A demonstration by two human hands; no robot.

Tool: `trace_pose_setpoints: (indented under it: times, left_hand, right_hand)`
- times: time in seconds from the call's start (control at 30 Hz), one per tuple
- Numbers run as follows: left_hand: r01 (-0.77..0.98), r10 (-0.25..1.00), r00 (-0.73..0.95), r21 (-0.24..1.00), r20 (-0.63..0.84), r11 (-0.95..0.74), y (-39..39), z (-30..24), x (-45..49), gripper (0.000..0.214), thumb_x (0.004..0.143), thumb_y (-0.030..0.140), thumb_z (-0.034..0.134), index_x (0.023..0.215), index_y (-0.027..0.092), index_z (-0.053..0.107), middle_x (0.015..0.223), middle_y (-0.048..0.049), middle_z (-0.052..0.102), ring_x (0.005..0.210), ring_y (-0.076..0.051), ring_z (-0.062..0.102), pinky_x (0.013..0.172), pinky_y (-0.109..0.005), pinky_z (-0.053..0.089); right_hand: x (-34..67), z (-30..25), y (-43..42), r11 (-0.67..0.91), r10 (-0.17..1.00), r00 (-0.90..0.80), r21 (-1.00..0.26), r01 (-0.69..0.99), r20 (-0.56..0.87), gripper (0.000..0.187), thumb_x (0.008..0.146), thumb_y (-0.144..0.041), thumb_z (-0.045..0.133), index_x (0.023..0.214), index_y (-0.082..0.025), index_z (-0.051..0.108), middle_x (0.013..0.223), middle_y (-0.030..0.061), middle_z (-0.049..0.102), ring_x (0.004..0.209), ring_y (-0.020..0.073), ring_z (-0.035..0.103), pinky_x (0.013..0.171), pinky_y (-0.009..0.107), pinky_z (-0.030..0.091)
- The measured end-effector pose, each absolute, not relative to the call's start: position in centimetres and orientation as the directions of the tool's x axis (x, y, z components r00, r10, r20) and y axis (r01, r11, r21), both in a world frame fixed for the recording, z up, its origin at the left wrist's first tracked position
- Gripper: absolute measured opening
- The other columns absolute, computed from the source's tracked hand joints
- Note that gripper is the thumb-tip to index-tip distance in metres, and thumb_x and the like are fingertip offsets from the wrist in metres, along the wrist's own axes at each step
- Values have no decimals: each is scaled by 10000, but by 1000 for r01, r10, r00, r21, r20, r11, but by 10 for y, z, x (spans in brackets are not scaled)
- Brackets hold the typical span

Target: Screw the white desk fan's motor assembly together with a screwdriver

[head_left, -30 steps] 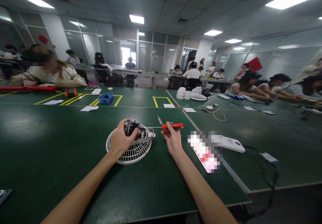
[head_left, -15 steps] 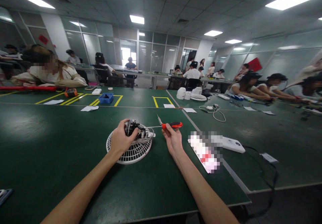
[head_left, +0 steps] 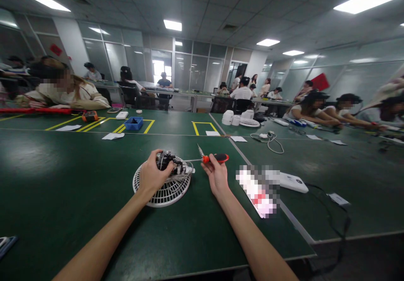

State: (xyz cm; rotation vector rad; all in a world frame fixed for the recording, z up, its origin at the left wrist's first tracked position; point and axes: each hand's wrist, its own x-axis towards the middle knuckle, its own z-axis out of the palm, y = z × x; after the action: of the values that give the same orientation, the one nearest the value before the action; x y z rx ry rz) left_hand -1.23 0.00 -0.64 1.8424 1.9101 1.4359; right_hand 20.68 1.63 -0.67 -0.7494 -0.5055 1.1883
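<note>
My left hand (head_left: 153,173) is wrapped round a black fan motor (head_left: 165,159), which sits on a round white fan grille (head_left: 170,193) lying on the table. White wires and small light parts (head_left: 184,169) show at the motor's right side. In my right hand (head_left: 216,173) is a screwdriver (head_left: 217,158) with a red and black handle, held between thumb and fingers. Its shaft points left to the motor; whether the tip touches a screw is too small to tell. A thin pointed metal piece (head_left: 200,150) juts up near the front of the handle.
Right of my hand lie a blurred phone-like slab (head_left: 257,192) and a white power bank (head_left: 292,181) with a black cable. Farther off are a blue bin (head_left: 133,123), white fan parts (head_left: 227,117) and a coiled cable (head_left: 274,140). People sit around the tables.
My right hand has shifted its fingers slightly on the screwdriver handle. My left hand, the motor and the grille stay almost in place.
</note>
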Motion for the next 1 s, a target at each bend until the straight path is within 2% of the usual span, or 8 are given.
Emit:
trace_pose_setpoints:
  times: [0.1,0.23,0.4,0.63,0.83,1.0]
  left_hand:
    - [698,829,-259,689,495,-193,-1,-6,-12,540,821,577,664,1243,246,600,1032,-77,743,915,-293,724,843,-417,561]
    - [690,830,-258,695,495,-200,-2,-5,-12,539,821,581,668,1234,241,611,1023,-78,748,899,-290,726,831,-413,564]
    - [692,826,-265,695,497,-196,-2,-6,-13,546,833,579,657,1261,243,608,1042,-78,749,900,-289,724,829,-419,562]
    - [691,829,-269,698,490,-188,-1,-4,-13,556,864,623,616,1257,229,617,1050,-92,741,920,-299,719,852,-434,555]
    - [685,815,-251,690,523,-232,0,-7,-12,551,843,608,661,1240,228,621,1007,-73,737,875,-272,708,828,-411,555]
    - [684,814,-254,691,523,-232,-1,-7,-12,555,863,607,644,1253,214,617,1069,-95,738,923,-284,710,866,-433,559]
  right_hand:
    - [204,-7,15,184,945,327,-786,-590,-25,564,586,-384,974,950,-250,564,758,-28,760,692,174,748,648,273,622]
    - [204,-6,15,194,939,343,-795,-575,-19,600,565,-373,990,960,-250,555,733,-29,756,641,154,726,626,249,609]
    - [206,-7,15,192,945,326,-784,-590,-14,574,548,-304,991,935,-230,574,775,-5,766,712,170,755,694,267,628]
    - [209,-10,16,208,950,312,-740,-640,-2,591,510,-195,950,959,-234,567,744,-41,754,761,178,764,790,323,644]
    - [206,-10,17,207,941,338,-760,-617,-18,586,565,-321,975,948,-262,535,775,-58,750,726,162,752,754,315,646]
    - [208,-8,15,195,942,336,-783,-591,-20,688,528,-329,1005,1032,-269,540,777,-58,751,723,160,754,692,267,637]
